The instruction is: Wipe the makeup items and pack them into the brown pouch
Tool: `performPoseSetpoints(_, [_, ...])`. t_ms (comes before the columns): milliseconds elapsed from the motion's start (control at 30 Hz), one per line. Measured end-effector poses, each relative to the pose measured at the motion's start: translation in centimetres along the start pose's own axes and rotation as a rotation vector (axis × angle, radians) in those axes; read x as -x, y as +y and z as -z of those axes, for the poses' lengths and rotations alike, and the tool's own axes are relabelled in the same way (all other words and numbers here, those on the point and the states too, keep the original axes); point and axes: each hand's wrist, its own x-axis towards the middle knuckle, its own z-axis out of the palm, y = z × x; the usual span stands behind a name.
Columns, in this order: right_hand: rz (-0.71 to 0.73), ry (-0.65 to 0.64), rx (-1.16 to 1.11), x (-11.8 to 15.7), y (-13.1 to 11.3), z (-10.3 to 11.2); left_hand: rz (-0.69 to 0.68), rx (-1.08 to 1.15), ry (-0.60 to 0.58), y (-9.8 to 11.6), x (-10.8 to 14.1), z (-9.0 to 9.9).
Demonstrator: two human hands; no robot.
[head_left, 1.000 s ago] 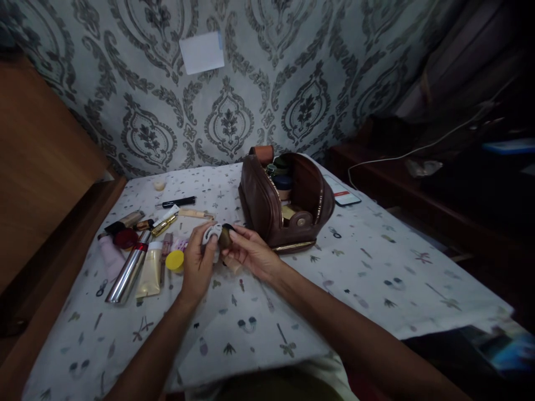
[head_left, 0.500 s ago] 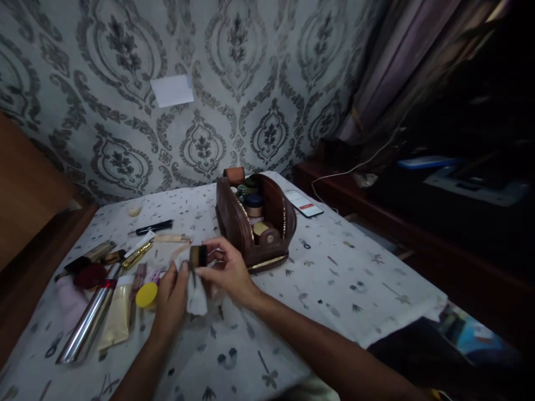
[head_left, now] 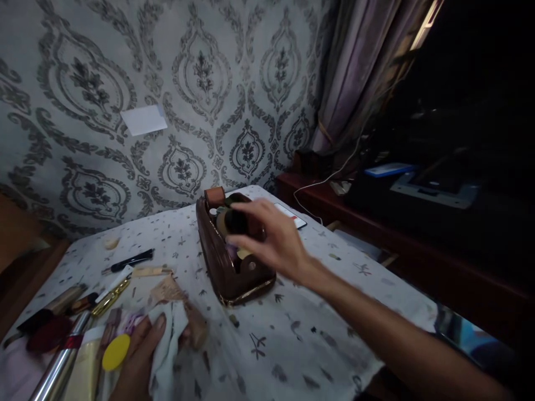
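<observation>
One dark-lidded jar point(head_left: 232, 222): pinched by right hand point(head_left: 279, 236), held at mouth of open brown bag point(head_left: 219, 270) set on patterned tablecloth point(head_left: 330, 312). One white cloth point(head_left: 168, 342): gripped in left hand point(head_left: 140, 353), beside yellow cap point(head_left: 116, 352). Silver tube point(head_left: 61, 365): laid farther left.

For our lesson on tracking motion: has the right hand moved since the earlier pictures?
Yes: judged against the brown bag, the right hand has gone rightward, from its left side to its opening.

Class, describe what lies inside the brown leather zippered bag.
A yellowish object and a small white-topped item show. The right hand and its round black-lidded jar cover part; what lies beneath is hidden.
</observation>
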Motion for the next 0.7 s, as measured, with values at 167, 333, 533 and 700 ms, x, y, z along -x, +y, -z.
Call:
performPoseSetpoints(167, [-0.014,-0.35,0.381,-6.0,6.8,1.6,0.019,0.071,-0.098,0.7,-0.1,-0.8])
performPoseSetpoints(333, [0.066,-0.646,0.71,-8.0,8.7,-0.1,0.029,0.06,-0.103,0.7,0.3,-1.0])
performPoseSetpoints(533, [-0.004,-0.736,0.86,-8.3,7.5,-1.1,0.023,0.009,-0.176,-0.2,-0.2,-0.3])
performPoseSetpoints(700, [-0.018,-0.763,0.929,-8.4,7.2,-1.5,-0.01,0.003,-0.222,-0.8,-0.8,0.0])
